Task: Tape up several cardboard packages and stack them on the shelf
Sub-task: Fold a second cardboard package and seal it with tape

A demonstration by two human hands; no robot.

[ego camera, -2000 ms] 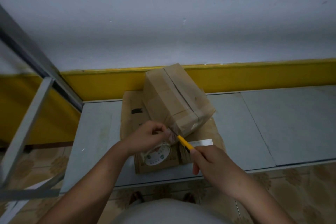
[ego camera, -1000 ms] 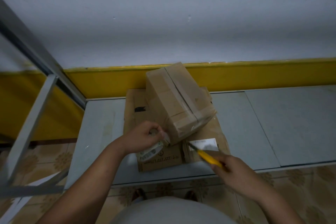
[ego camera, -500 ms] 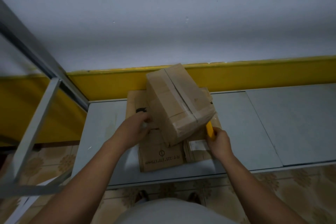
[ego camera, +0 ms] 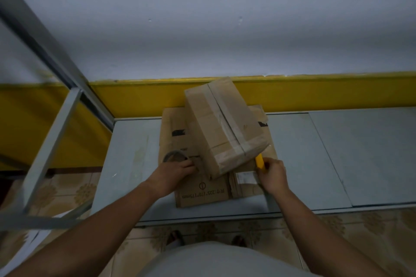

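Head view. Taped package is sitting askew on top of a flat brown carton, turned at an angle to it. The carton is lying on the grey shelf. Pale tape is running along the package's top seam and wrapping over its near end.

Left hand is lying at the near left corner of the package, fingers curled, fingertips touching the cardboard side. Tape roll is sitting on the carton just left of the package, directly beyond the left hand and partly hidden by it. Cannot tell whether the hand is gripping the roll or only lying against it.

Right hand is positioned at the near right corner of the package, fingers closing around a yellow cutter. The cutter's far end is pointing up under the package's overhanging corner; blade not discernible.

White label is showing on the carton just in front of the package, touching the right hand. Yellow wall band is running behind the package. Metal frame is standing well to the package's left. Tiled floor is showing in front of the shelf edge.
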